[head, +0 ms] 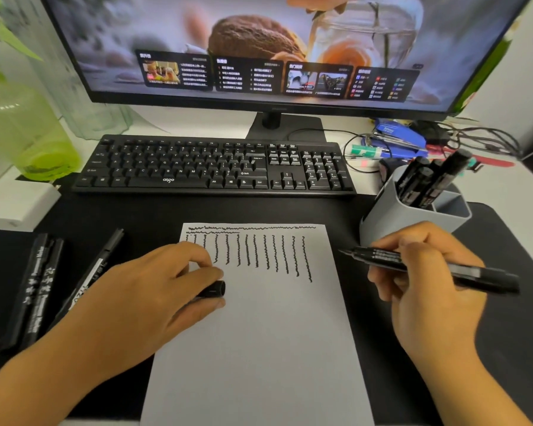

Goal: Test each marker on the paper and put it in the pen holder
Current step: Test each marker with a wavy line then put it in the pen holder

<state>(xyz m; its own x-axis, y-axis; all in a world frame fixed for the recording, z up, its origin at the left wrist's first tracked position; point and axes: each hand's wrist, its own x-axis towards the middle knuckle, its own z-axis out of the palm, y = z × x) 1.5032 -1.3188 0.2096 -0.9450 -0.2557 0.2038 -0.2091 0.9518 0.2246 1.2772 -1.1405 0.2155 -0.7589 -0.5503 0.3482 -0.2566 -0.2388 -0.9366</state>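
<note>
A white sheet of paper [268, 327] lies on the black desk mat, with wavy black test lines across its top part. My right hand [425, 272] holds an uncapped black marker [379, 256] off the paper's right edge, tip pointing left. My left hand [154, 290] rests on the paper's left edge and grips the marker's black cap [214, 289]. The grey pen holder [413, 216] stands just behind my right hand with several black markers [425, 182] upright in it. Three more black markers [40, 287] lie on the mat at the left.
A black keyboard [213, 167] and a monitor [259, 47] stand behind the paper. A green bottle [19, 127] and a white box [16, 207] are at the far left. Cables, a blue stapler [400, 133] and small stationery crowd the back right.
</note>
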